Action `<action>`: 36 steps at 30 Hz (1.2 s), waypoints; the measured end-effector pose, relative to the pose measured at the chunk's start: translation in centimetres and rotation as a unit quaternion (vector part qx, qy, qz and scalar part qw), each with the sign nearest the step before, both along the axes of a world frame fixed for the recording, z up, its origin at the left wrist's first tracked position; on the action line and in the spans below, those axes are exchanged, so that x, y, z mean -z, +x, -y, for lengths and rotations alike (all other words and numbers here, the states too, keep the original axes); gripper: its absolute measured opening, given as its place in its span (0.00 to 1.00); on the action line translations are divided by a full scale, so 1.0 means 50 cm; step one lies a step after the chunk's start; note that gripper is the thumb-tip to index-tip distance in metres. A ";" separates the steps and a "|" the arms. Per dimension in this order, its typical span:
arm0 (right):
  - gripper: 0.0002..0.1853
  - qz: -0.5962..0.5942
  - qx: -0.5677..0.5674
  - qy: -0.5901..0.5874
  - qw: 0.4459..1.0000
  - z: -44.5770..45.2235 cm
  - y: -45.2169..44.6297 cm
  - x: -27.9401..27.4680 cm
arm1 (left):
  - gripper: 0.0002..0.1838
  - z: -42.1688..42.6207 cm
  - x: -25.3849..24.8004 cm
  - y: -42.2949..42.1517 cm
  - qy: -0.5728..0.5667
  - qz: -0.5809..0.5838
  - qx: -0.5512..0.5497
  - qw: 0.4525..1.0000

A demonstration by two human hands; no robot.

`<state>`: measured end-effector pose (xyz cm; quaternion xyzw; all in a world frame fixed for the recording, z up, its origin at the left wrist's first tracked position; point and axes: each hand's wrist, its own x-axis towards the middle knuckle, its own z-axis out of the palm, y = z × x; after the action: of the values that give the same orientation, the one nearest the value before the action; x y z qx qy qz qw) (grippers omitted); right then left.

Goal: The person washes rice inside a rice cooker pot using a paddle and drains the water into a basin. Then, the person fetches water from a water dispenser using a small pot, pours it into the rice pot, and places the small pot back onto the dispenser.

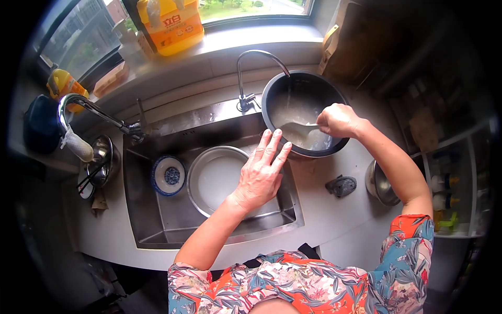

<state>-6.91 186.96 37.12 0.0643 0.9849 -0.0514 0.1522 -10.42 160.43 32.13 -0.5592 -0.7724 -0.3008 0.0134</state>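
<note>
A pale counter [334, 225] spans the middle of the frame, its curved front edge running just before the person's floral top. Set into it at centre left, a steel sink [178, 212] has straight sides, with bare steel floor along its left and near sides. A dark pot [319, 89] stands upright on the counter at upper right of centre, just beside the sink's right edge; cloudy liquid lies in it. A pale round basin [190, 183] sits in the sink, whitish inside. At left, a curved tap [97, 108] reaches out past the sink's left edge. The yellow jug [172, 26] on the upper-left sill reads 立白 in red; the smaller line beneath is too small to read. A thin tap [246, 100] arches over the pot's rim, a fine stream falling inside.

The left hand [260, 175] holds nothing, fingers stretched out over the basin's right side, tips by the pot's near rim; whether they touch it I cannot tell. The right hand [341, 120] is closed around the handle of a spoon [298, 128], whose head is inside the pot. A blue-patterned bowl [171, 176] sits left of the basin, a narrow gap between. A dark cloth [341, 186] lies on the counter, right of the sink.
</note>
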 end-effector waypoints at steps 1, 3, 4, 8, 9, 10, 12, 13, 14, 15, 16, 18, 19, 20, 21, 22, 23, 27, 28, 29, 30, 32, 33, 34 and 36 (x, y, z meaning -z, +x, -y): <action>0.06 -0.013 0.005 0.017 1.000 -0.006 -0.004 0.003 | 0.42 0.001 -0.001 0.000 0.000 -0.001 0.002 1.000; 0.06 -0.034 0.021 0.067 0.997 -0.024 -0.016 0.014 | 0.41 0.000 -0.001 0.001 0.001 0.003 0.000 1.000; 0.06 -0.050 0.025 0.092 0.994 -0.033 -0.021 0.018 | 0.41 0.000 -0.001 0.001 0.002 0.005 -0.001 1.000; 0.07 -0.101 0.060 0.069 0.991 -0.047 -0.022 -0.014 | 0.41 0.001 0.006 0.000 0.003 -0.001 0.000 1.000; 0.07 -0.115 0.063 0.063 0.989 -0.050 -0.024 -0.022 | 0.41 0.001 0.005 0.000 0.004 0.001 -0.002 1.000; 0.07 -0.113 0.061 0.079 0.989 -0.053 -0.028 -0.023 | 0.41 -0.001 0.004 0.000 0.004 0.001 -0.002 1.000; 0.07 -0.066 0.046 0.149 0.986 -0.054 -0.032 -0.015 | 0.41 -0.003 0.007 0.001 0.007 0.002 -0.001 1.000; 0.08 -0.006 0.048 0.161 0.986 -0.048 -0.030 -0.014 | 0.41 -0.002 0.008 0.001 0.009 0.001 -0.002 1.000; 0.09 0.026 0.051 0.136 0.989 -0.039 -0.024 -0.015 | 0.41 -0.001 0.007 0.000 0.008 0.000 -0.001 1.000; 0.09 0.056 0.044 0.113 0.991 -0.028 -0.019 -0.020 | 0.41 -0.001 0.006 -0.001 0.007 -0.001 0.000 1.000; 0.09 0.087 0.036 0.092 0.991 -0.018 -0.013 -0.027 | 0.41 0.000 0.005 -0.001 0.007 -0.001 0.001 1.000; 0.07 0.113 -0.001 0.041 0.993 -0.002 -0.009 -0.040 | 0.41 0.000 0.005 0.001 0.006 0.005 -0.003 1.000; 0.07 0.122 -0.018 0.009 0.992 0.002 -0.008 -0.045 | 0.41 -0.003 0.005 0.001 0.006 0.007 -0.004 1.000; 0.07 0.130 -0.034 -0.022 0.991 0.004 -0.008 -0.048 | 0.41 -0.004 0.005 0.002 0.006 0.005 -0.005 1.000; 0.08 0.149 -0.048 -0.078 0.985 0.005 -0.011 -0.048 | 0.42 -0.004 0.005 0.003 0.004 0.002 -0.007 1.000; 0.09 0.148 -0.015 -0.119 0.982 0.009 -0.008 -0.052 | 0.42 -0.003 0.006 0.003 0.002 0.000 -0.010 1.000; 0.09 0.147 0.019 -0.160 0.976 0.016 -0.002 -0.061 | 0.41 -0.003 0.006 0.002 0.003 0.001 -0.007 1.000; 0.12 0.103 0.045 -0.242 0.964 0.016 0.003 -0.041 | 0.40 -0.002 0.005 0.001 0.007 0.008 -0.009 1.000; 0.12 0.087 0.040 -0.255 0.962 0.015 0.005 -0.032 | 0.40 -0.004 0.004 0.002 0.008 0.009 -0.009 1.000; 0.11 0.097 0.050 -0.217 0.970 0.016 0.003 -0.025 | 0.40 -0.006 0.004 0.003 0.009 0.011 -0.009 1.000; 0.10 0.062 0.036 -0.161 0.984 0.010 0.004 -0.013 | 0.40 -0.006 0.005 0.003 0.010 0.012 -0.009 1.000; 0.09 -0.009 0.006 -0.049 0.999 -0.004 0.003 0.018 | 0.40 -0.004 0.005 0.002 0.009 0.013 -0.007 1.000; 0.07 0.009 0.032 -0.022 0.999 -0.001 -0.005 0.005 | 0.40 -0.002 0.002 0.001 0.011 0.013 -0.005 1.000; 0.07 -0.018 0.030 0.012 0.999 -0.005 -0.007 0.009 | 0.40 -0.001 0.001 0.001 0.012 0.013 -0.004 1.000; 0.07 -0.031 0.054 0.067 0.996 -0.021 -0.018 0.019 | 0.40 -0.001 0.002 0.001 0.011 0.012 -0.005 1.000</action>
<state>-7.83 188.01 36.19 0.1257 0.9855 0.0046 0.1138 -10.34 160.47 32.05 -0.5515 -0.7720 -0.3160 0.0119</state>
